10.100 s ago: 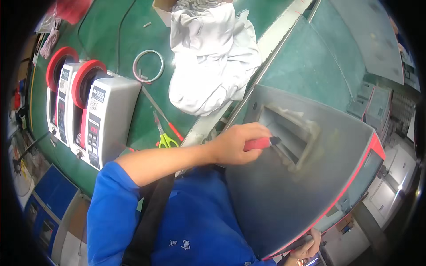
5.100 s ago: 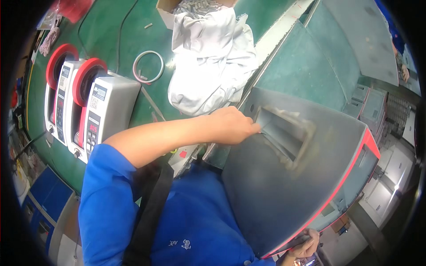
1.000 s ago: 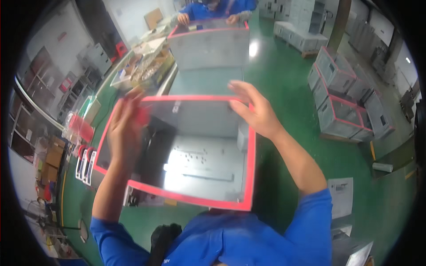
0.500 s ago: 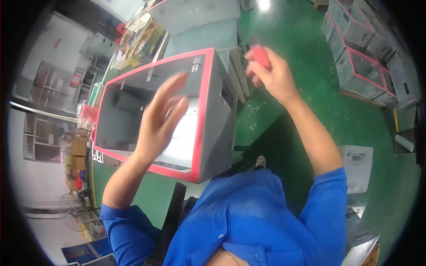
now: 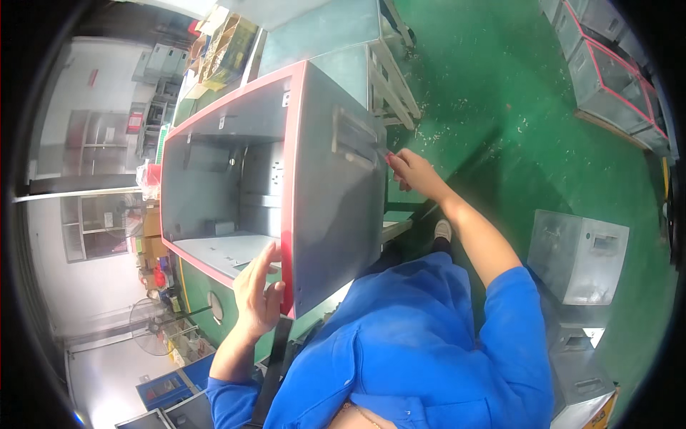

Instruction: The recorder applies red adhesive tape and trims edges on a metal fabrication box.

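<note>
A grey metal cabinet (image 5: 332, 200) stands in front of me, its open front framed by a red border (image 5: 287, 171). My left hand (image 5: 257, 297) is at the lower near corner of that frame, fingers apart and fingertips close to the red edge; I cannot tell whether they touch it. My right hand (image 5: 414, 171) is closed around a small red-handled tool (image 5: 390, 157). Its tip meets the cabinet's side wall beside a rectangular recessed slot (image 5: 355, 141). The tip is blurred, so its exact kind is unclear.
Behind the cabinet is a greenish worktable (image 5: 321, 43) with a box of small parts (image 5: 227, 53). More grey cabinets with red edges (image 5: 614, 86) stand at the far right. A grey metal case (image 5: 579, 257) sits on the green floor to my right, and a fan (image 5: 151, 325) at left.
My right hand has brought the red-handled tool down to the cabinet's side. My left hand has lowered from the opening to the frame's near corner. The cabinet appears turned, showing more side wall.
</note>
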Motion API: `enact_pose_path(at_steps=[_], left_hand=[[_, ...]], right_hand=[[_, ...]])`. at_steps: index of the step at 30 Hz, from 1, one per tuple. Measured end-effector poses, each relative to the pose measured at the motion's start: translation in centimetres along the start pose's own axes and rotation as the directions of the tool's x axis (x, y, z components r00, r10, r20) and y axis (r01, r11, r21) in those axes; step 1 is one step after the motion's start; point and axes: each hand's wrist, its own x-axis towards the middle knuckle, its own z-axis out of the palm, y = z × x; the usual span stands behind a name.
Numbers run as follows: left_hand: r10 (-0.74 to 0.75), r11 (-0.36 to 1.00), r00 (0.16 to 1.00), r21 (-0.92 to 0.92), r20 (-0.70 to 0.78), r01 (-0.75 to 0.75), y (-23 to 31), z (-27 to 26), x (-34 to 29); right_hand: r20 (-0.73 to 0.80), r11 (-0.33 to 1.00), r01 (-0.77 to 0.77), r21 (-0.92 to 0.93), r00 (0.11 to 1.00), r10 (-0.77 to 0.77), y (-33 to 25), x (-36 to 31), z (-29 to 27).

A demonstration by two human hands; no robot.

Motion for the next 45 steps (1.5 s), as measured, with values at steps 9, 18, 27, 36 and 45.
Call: enact_pose_path(at_steps=[9,18,27,36,45], left_hand=[[-0.051,0.996,0.996,0.064,-0.069,0.056,0.2,0.5,0.0],[0.075,0.995,0.991,0.078,-0.114,-0.066,-0.3,0.7,0.4],[0.113,0.988,0.99,0.113,-0.088,-0.103,-0.3,0.6,0.9],[-0.053,0.999,0.998,0.004,-0.038,0.053,0.0,0.0,0.3],[-0.031,0.998,0.999,0.062,0.011,0.031,0.0,0.1,1.5]], right_hand=[[-0.011,0.865,0.243,-0.439,0.961,-0.276,1.8,3.0,1.5],[-0.016,0.884,0.239,-0.402,0.963,-0.267,2.0,2.9,1.7],[0.062,0.853,0.216,-0.475,0.975,-0.213,1.1,3.1,1.1],[0.104,0.952,0.16,-0.262,0.985,-0.137,1.6,4.1,-1.6],[0.154,0.751,0.442,-0.49,0.892,-0.425,1.1,3.2,-0.2]])
